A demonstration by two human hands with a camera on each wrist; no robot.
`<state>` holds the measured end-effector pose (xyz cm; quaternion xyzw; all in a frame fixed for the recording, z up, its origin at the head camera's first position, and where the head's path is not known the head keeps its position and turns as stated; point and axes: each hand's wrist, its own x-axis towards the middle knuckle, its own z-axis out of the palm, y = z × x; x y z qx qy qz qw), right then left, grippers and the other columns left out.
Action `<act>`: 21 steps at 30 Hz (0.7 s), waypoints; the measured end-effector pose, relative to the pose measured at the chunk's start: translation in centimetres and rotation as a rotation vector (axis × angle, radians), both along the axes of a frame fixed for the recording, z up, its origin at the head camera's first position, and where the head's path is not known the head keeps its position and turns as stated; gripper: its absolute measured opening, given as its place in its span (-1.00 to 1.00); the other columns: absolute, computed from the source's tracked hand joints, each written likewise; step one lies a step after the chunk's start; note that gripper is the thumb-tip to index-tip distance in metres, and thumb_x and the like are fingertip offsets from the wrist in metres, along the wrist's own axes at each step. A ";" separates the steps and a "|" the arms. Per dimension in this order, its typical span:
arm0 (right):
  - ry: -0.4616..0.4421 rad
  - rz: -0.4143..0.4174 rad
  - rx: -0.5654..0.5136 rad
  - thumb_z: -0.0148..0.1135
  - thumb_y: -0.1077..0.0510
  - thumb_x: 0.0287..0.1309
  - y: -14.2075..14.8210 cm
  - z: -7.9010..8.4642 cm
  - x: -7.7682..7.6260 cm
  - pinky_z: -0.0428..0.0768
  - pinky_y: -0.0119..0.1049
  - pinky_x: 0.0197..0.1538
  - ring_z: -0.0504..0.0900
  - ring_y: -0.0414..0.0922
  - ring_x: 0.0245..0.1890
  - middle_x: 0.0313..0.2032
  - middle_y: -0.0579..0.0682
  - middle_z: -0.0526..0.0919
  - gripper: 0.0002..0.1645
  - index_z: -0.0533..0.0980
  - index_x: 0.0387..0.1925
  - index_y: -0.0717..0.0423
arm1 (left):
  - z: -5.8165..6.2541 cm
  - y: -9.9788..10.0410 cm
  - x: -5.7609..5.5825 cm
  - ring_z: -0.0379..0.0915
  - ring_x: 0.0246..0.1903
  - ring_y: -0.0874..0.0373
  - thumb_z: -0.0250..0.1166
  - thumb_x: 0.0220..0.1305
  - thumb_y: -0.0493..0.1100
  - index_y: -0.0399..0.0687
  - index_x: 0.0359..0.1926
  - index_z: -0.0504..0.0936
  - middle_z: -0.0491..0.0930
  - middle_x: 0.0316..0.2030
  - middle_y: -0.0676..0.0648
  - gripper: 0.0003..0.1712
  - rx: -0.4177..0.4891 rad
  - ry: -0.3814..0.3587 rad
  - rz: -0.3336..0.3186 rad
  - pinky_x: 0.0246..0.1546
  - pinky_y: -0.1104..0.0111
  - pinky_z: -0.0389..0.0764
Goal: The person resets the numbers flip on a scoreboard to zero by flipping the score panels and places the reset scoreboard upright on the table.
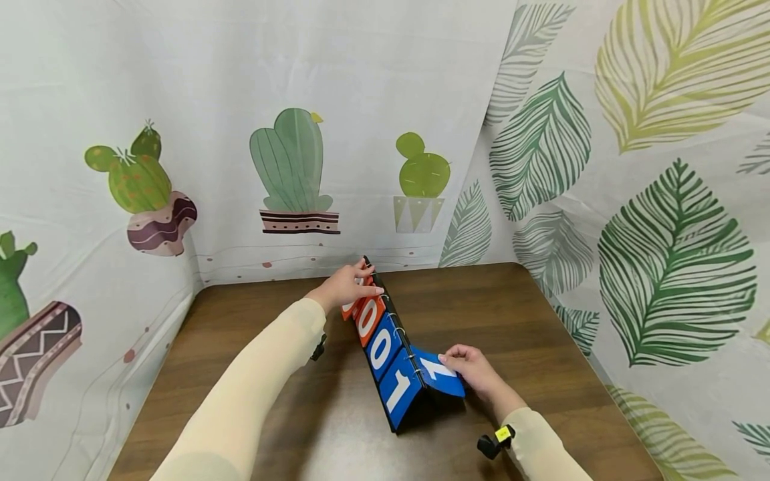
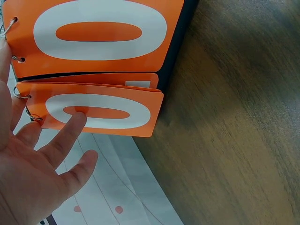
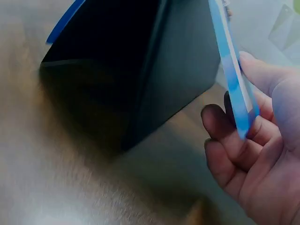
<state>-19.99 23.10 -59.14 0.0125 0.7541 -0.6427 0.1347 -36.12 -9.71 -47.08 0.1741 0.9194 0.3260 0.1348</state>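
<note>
A tabletop flip scoreboard [image 1: 385, 334] stands tent-like, with orange-red and blue number cards on metal rings along its black ridge. My left hand [image 1: 343, 287] grips the ridge at the far end. In the left wrist view, one of its fingertips rests on an orange 0 card [image 2: 136, 98] while another finger sticks out. At the near end, my right hand [image 1: 478, 371] pinches a lifted blue card stack [image 1: 442, 381] that bears a white numeral, thumb on top and fingers beneath. On the sloping side facing left, blue cards show 0 [image 1: 380, 351] and 1 [image 1: 398, 397].
The scoreboard stands on a brown wooden table [image 1: 289, 394]. Patterned cloth [image 1: 361, 80] with cacti and leaves hangs behind the table and along its sides. Black straps, one with a yellow label [image 1: 502, 433], sit at the wrists.
</note>
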 end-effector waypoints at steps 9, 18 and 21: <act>-0.202 -0.163 -0.312 0.20 0.00 0.42 1.3 3.6 1.0 0.68 -0.28 -0.25 0.63 0.03 -0.11 0.30 0.27 0.40 -0.39 0.40 0.40 0.10 | -0.1 0.1 0.1 -0.21 0.65 -0.19 0.37 0.16 0.46 0.28 0.57 0.25 -0.14 0.68 -0.04 0.04 -0.002 -0.005 0.008 0.55 -0.17 0.14; -0.179 -0.207 -0.736 -0.18 0.15 0.58 0.2 9.3 2.5 0.74 -0.23 -0.03 0.71 -0.11 -0.08 0.08 0.01 0.60 -0.57 0.26 0.37 -0.02 | -0.2 0.0 0.1 -0.18 0.65 -0.18 0.37 0.16 0.46 0.28 0.56 0.26 -0.14 0.68 -0.03 0.03 0.005 0.003 0.011 0.54 -0.15 0.17; -0.173 -0.260 -0.783 -0.18 0.14 0.57 -1.2 10.5 2.8 0.71 -0.23 0.00 0.68 -0.13 -0.04 0.02 -0.03 0.61 -0.66 0.30 0.27 -0.06 | -0.2 0.0 0.1 -0.18 0.65 -0.18 0.38 0.16 0.46 0.28 0.56 0.26 -0.14 0.68 -0.03 0.03 0.011 0.000 0.012 0.55 -0.15 0.17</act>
